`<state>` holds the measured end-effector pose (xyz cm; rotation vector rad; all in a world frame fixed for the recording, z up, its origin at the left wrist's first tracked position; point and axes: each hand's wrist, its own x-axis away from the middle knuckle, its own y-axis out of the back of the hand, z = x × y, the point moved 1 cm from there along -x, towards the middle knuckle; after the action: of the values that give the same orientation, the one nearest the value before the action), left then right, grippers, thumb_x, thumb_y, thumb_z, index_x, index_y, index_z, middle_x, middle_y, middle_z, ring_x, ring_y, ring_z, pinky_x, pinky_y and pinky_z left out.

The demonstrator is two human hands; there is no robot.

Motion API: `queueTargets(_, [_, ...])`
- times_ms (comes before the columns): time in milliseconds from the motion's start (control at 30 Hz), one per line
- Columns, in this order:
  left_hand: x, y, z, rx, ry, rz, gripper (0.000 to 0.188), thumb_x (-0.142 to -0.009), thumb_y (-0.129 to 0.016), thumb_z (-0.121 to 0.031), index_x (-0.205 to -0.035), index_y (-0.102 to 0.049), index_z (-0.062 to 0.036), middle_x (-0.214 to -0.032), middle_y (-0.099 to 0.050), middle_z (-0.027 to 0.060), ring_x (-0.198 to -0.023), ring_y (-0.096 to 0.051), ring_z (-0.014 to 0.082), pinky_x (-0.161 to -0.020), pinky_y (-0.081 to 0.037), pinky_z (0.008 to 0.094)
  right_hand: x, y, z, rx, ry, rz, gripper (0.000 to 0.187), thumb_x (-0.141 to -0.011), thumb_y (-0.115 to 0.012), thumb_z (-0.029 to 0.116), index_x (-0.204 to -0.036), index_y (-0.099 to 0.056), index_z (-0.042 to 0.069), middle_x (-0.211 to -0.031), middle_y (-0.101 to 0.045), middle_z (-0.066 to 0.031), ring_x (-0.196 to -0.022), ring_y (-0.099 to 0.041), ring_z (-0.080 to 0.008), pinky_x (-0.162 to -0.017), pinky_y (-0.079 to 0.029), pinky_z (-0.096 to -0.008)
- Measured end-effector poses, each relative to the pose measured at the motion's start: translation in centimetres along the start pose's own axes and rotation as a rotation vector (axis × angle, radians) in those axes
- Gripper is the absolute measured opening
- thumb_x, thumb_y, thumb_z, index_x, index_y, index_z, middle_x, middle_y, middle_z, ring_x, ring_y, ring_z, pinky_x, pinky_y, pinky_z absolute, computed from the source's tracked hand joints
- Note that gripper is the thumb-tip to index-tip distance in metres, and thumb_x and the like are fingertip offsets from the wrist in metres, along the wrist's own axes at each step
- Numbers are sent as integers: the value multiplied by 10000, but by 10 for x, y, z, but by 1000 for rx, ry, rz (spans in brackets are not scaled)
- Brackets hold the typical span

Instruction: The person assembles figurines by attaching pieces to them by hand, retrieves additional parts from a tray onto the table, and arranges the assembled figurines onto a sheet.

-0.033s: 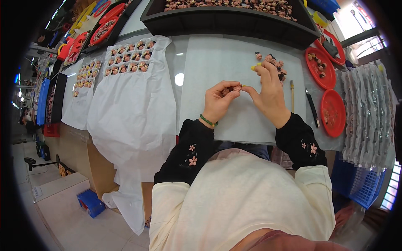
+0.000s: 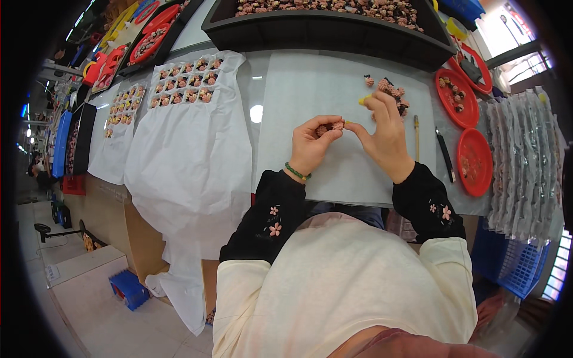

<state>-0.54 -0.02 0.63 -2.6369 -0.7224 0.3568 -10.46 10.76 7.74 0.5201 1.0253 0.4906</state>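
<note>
My left hand [image 2: 310, 142], with a green beaded bracelet at its wrist, pinches a small pink knobbly piece with dark parts [image 2: 329, 127]. My right hand [image 2: 384, 136] wears yellow covers on the tips of its thumb and a finger. Its fingers are spread, and the thumb tip comes up against or very near the held piece. Just beyond the right hand, several similar pink and black pieces [image 2: 391, 90] lie in a loose pile, partly hidden by the fingers. Both hands are above a white sheet [image 2: 334, 173] on the table.
A dark tray [image 2: 334, 37] full of pink pieces stands at the back. Red dishes [image 2: 475, 161], a black pen-like tool [image 2: 444, 154] and a thin stick [image 2: 416, 137] lie to the right, near stacked clear packs [image 2: 522, 167]. At left, filled compartment trays [image 2: 185, 83] rest on white sheeting.
My right hand's raised fingers have dipped very slightly toward me. The left hand keeps its hold on the pink piece.
</note>
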Motion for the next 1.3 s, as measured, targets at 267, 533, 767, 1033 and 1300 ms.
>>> queueTargets(267, [4, 6, 4, 73, 37, 4, 244, -760, -565, 67, -1003, -568, 50, -917, -607, 83, -836, -569, 107, -764, -466, 217, 23, -16, 10, -131, 175, -15, 245, -698, -616, -48, -936, -559, -36, -767, -588, -134, -693, -573, -277, -600, -461, -330])
queueTargets(533, [6, -6, -2, 11, 52, -37, 251, -770, -593, -18, -1016, -566, 25, -840, -611, 50, -749, -572, 82, -662, -456, 193, 37, -14, 10, -162, -36, 54, 254, -795, -555, -4, -1046, -524, -33, -911, -594, -149, -783, -593, -228, -680, -466, -295])
queueTargets(767, [-29, -18, -105, -16, 20, -117, 223, -805, -596, -144, -980, -568, -8, -795, -605, 23, -666, -556, 68, -538, -408, 181, 34, -16, 2, -379, -111, 38, 348, -864, -483, 67, -1192, -406, -19, -1099, -531, -137, -879, -557, -185, -764, -434, -276])
queueTargets(1033, [-52, 140, -231, -570, -245, -410, 264, -789, -612, -143, -1014, -601, -4, -793, -625, 18, -629, -523, 28, -488, -384, 147, 50, -35, 2, -400, -156, 394, 276, -843, -509, 43, -1101, -464, -43, -915, -574, -110, -817, -552, -163, -718, -431, -252])
queueTargets(1300, [24, 426, -316, -1258, -245, -1157, 340, -657, -699, -155, -933, -616, 25, -782, -642, 123, -675, -607, 139, -626, -480, 245, 44, -47, 16, -303, -70, 477, 190, -772, -543, -7, -953, -495, -40, -819, -508, -105, -698, -500, -179, -631, -408, -260])
